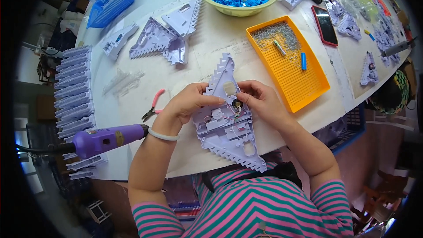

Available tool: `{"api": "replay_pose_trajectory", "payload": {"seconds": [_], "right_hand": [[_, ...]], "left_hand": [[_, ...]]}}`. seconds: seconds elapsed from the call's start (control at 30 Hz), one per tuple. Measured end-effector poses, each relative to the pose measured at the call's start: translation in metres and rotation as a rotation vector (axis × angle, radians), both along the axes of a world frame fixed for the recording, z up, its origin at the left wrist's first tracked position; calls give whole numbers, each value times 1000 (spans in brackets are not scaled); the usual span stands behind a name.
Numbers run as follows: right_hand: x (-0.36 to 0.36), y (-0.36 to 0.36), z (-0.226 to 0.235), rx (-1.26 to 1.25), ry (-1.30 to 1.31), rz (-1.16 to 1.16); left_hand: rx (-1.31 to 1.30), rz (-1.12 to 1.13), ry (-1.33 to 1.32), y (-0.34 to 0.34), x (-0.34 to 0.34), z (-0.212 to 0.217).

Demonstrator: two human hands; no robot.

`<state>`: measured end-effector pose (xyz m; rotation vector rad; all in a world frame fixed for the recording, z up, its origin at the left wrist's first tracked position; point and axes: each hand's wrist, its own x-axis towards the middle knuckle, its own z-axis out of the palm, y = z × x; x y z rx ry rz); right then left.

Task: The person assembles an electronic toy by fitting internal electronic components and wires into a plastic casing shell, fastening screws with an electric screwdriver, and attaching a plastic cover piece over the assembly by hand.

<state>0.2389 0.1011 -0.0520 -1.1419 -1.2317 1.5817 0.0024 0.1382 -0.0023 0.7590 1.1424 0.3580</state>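
Observation:
Between my hands is a lavender plastic housing with saw-toothed edges, its inner side facing up. Thin wires, small circuit parts and a black round speaker-like part show inside it. My left hand grips the housing's upper left edge, with the thumb lying across the inside. On the opposite edge my right hand pinches, its thumb beside the black round part. The fingers of both hands are partly hidden under the housing. Whether the housing is one piece or two halves side by side, I cannot tell.
Left of my arm lie a purple power screwdriver and pink-handled cutters. An orange tray holds screws and two battery-like cylinders. Beyond are a bowl of blue pieces, a phone, stacked lavender shells and a blue basket.

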Motion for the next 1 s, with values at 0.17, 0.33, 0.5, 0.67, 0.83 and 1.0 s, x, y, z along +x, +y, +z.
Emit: {"api": "replay_pose_trajectory", "payload": {"seconds": [0.17, 0.33, 0.5, 0.67, 0.83, 1.0], "right_hand": [[2, 0, -2, -5, -36, 17], [2, -1, 2, -2, -47, 18], [0, -2, -3, -5, -17, 2], [0, -1, -5, 28, -23, 1], [-1, -1, -4, 15, -34, 6], [-2, -3, 1, -28, 41, -3]], "left_hand": [[42, 27, 13, -3, 1, -6], [57, 44, 26, -6, 3, -5], [54, 48, 41, -7, 4, -4], [63, 41, 11, -5, 2, -2], [35, 45, 34, -4, 4, -2], [2, 36, 49, -2, 4, 0]]}}
